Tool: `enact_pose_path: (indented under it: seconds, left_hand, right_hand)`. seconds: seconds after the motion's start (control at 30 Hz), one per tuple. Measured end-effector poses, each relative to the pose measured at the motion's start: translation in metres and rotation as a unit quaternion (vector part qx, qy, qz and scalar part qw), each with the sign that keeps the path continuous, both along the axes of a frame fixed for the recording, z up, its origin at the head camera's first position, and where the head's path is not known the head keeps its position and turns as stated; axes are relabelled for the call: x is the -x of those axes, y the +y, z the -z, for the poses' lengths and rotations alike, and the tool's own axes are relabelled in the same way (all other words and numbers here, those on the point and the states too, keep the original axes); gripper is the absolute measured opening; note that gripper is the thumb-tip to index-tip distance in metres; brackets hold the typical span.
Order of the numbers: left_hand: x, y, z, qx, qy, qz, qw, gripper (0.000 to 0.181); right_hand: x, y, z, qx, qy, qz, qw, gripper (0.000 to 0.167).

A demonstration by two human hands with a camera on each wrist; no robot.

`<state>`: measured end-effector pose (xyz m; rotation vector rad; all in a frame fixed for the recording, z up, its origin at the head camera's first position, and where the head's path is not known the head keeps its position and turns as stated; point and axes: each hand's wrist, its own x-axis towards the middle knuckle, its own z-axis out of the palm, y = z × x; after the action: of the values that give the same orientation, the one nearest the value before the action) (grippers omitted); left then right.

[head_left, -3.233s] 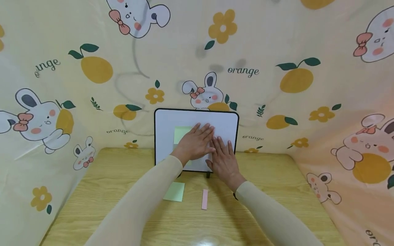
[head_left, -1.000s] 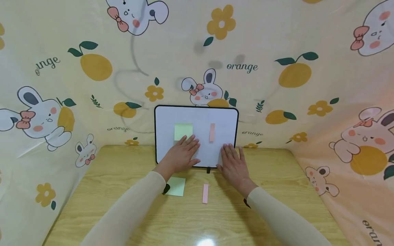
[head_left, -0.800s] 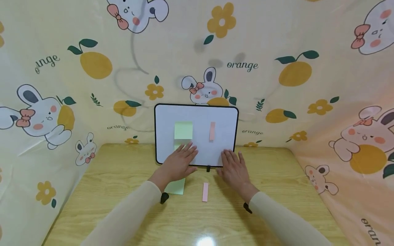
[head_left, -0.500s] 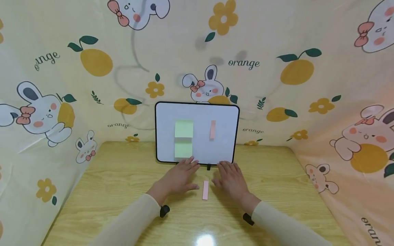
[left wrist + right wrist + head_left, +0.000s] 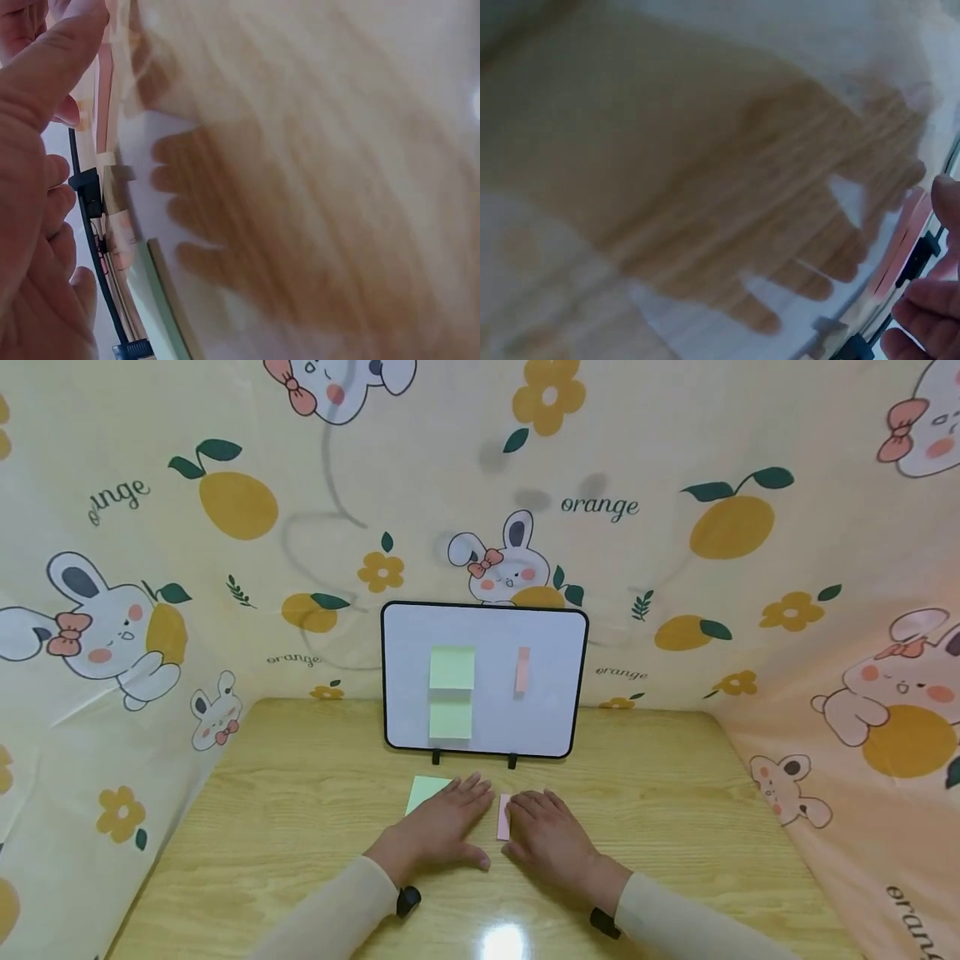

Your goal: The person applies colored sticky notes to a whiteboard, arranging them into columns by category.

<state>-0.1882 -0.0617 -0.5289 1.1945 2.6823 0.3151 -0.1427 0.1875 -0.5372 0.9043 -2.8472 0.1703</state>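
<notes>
In the head view a white board [image 5: 491, 727] with a black rim stands on small feet. Stuck to it are an upper green sticky note [image 5: 452, 668], a lower green sticky note [image 5: 450, 717] and a narrow pink sticky note [image 5: 522, 672]. On the table, my left hand [image 5: 438, 827] extends its fingers over a green sticky note pad [image 5: 424, 792], partly covering it. My right hand [image 5: 555, 839] is beside a pink sticky note strip pad [image 5: 503, 818], fingertips overlapping its right edge. Neither hand visibly grips anything; contact with the pads cannot be told.
The wooden table [image 5: 300, 827] shows bare wood on both sides of the hands. Behind it hangs a printed cloth [image 5: 637, 435] with rabbits and oranges. Dark wrist devices [image 5: 408, 902] sit at both cuffs.
Both hands have left the board and come down to the table, near the pads. The lower green note, earlier hidden by the left hand, is uncovered. The head view has tilted slightly upward.
</notes>
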Motion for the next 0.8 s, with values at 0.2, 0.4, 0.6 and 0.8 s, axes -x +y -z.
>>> enact_pose_path:
  seconds: [0.2, 0.4, 0.6, 0.8]
  left_hand:
    - [0.0, 0.006, 0.007, 0.013, 0.001, 0.003, 0.9999, 0.11]
    - [0.0, 0.011, 0.01, 0.021, -0.002, 0.01, 0.9997, 0.112]
    - [0.001, 0.013, 0.011, 0.026, -0.02, 0.009, 0.9994, 0.112]
    - [0.002, 0.014, 0.013, 0.02, -0.043, 0.002, 0.9989, 0.112]
  right_hand:
    - [0.003, 0.002, 0.003, -0.025, 0.013, -0.049, 0.9984, 0.054]
    - [0.004, 0.002, 0.004, -0.052, -0.012, -0.056, 0.997, 0.055]
    - [0.004, 0.002, 0.006, -0.039, 0.003, -0.059, 0.9975, 0.052]
    - [0.004, 0.002, 0.009, 0.005, 0.041, -0.072, 0.9966, 0.03]
